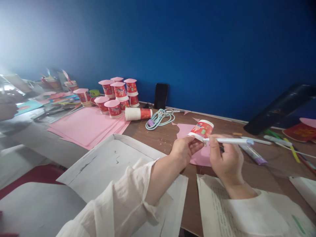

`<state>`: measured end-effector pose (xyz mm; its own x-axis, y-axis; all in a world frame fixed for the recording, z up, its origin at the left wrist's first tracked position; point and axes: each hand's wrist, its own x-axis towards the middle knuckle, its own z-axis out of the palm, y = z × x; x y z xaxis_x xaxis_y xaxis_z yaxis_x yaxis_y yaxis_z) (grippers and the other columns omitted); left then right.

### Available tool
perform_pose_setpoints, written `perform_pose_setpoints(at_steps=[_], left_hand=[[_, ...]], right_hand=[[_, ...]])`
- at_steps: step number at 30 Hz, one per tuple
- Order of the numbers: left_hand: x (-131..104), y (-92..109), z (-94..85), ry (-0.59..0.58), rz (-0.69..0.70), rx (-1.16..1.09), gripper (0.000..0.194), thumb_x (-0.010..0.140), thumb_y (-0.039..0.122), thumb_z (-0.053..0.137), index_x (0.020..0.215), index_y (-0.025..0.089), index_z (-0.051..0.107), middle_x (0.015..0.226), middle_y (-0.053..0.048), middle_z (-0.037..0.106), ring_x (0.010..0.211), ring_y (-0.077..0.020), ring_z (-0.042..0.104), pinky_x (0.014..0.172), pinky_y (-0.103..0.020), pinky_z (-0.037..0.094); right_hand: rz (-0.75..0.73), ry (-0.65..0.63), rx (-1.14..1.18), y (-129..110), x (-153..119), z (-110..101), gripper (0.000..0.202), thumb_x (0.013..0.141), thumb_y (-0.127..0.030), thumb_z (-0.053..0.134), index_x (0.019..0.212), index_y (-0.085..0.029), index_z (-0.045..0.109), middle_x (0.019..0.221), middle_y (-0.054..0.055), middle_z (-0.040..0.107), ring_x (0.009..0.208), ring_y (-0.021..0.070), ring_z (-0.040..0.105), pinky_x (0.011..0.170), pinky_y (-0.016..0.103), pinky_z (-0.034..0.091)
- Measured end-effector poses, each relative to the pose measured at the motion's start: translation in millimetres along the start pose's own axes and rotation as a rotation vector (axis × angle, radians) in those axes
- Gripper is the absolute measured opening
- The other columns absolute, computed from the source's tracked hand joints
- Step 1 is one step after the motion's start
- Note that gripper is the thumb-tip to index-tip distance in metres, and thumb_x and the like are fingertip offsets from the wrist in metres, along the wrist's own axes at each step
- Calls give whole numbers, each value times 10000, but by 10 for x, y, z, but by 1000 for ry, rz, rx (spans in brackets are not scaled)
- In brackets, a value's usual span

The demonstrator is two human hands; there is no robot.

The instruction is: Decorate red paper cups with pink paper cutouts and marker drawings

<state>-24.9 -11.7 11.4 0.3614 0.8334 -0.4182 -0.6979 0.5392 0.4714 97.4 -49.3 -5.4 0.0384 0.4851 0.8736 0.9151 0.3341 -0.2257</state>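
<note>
My left hand (pixel 184 152) is closed on a red paper cup (pixel 202 129) with a printed pattern and a white rim, tilted on its side. Between the thumb and fingers of my right hand (pixel 226 160) lies a slim white pen (pixel 229 141) with a pale bluish end. Its tip is at the cup's near rim; whether it touches cannot be made out. Beneath the cup and my left fingers is a cut piece of pink paper (pixel 201 158) on the brown table (pixel 192 194).
Several red cups with pink paper tops (pixel 120 90) stand by the blue wall, near a lying cup stack (pixel 138 114), coiled cable (pixel 161 119) and phone (pixel 161 95). Pink sheets (pixel 89 126) lie left; a black cylinder (pixel 276 110) leans right. A blurred person (pixel 7 107) is at far left.
</note>
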Motion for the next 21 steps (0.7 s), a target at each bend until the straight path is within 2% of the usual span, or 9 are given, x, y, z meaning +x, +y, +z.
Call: perform_pose_setpoints(at_steps=[12, 21], left_hand=[[19, 5, -1, -6, 12, -20, 162, 847, 50, 505, 785, 27, 653, 737, -142, 688, 682, -166, 685, 773, -290, 589], [26, -1, -12, -6, 0, -8, 146, 846, 57, 518, 797, 19, 650, 723, -139, 680, 652, -163, 680, 751, -291, 593]], right_hand=[[-14, 5, 9, -8, -7, 14, 91, 924, -235, 549, 903, -193, 627, 882, 104, 728, 884, 261, 694, 816, 412, 522], [42, 29, -39, 8, 11, 8, 138, 933, -254, 531, 903, -184, 646, 881, 117, 732, 877, 269, 682, 799, 402, 515]])
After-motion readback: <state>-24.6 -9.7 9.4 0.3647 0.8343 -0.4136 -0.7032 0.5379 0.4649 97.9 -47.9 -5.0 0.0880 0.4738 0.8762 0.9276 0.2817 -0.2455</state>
